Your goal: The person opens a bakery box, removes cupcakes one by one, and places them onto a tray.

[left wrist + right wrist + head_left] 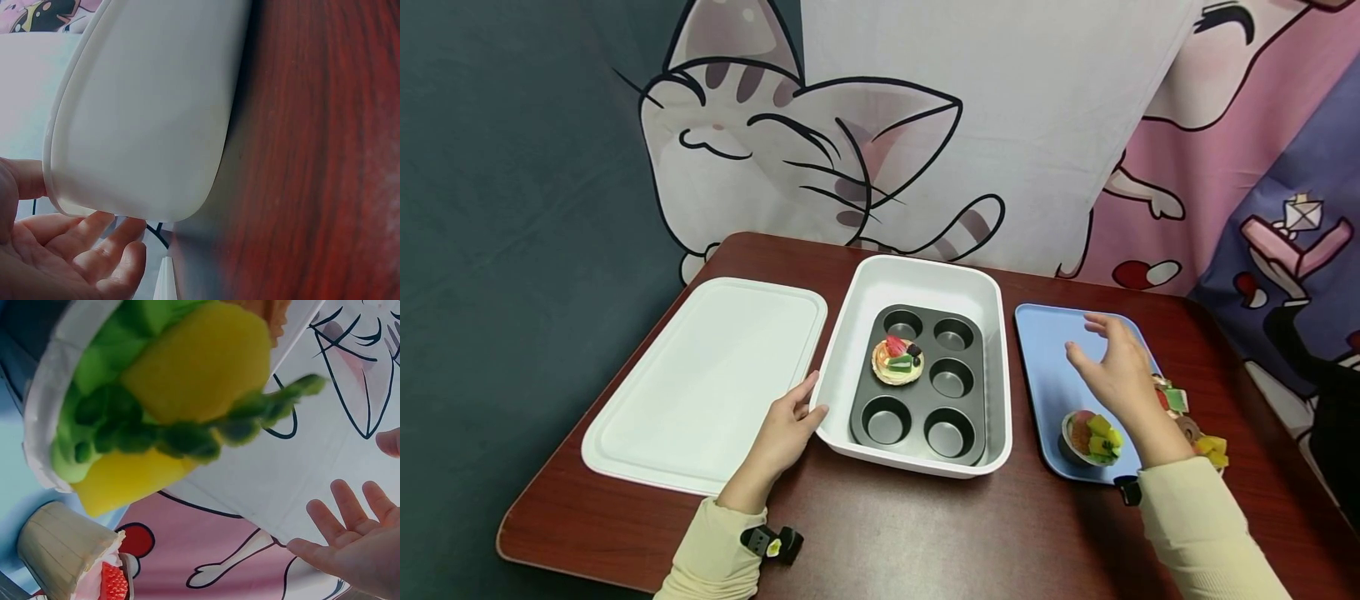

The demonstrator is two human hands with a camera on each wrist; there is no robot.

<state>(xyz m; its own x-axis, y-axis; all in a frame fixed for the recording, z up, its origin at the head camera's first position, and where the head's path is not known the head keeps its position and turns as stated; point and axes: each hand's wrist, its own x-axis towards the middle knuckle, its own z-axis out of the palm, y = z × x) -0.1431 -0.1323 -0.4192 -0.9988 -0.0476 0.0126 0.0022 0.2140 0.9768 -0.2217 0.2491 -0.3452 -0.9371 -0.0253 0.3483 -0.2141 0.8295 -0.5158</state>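
My left hand grips the near left corner of a white plastic tub, its thumb at the rim and its fingers against the outer side in the left wrist view. Inside the tub lies a dark grey muffin pan with several round wells. A fruit-topped toy tart sits at its middle left well. My right hand hovers over a blue tray, fingers spread and holding nothing. A toy dessert cup with yellow and green topping stands near the tray's front edge, looming large in the right wrist view.
A white lid lies flat left of the tub. More toy desserts are at the tray's right, partly hidden by the right forearm; one is a paper-cup dessert with a red topping. A cat-printed curtain hangs behind the table.
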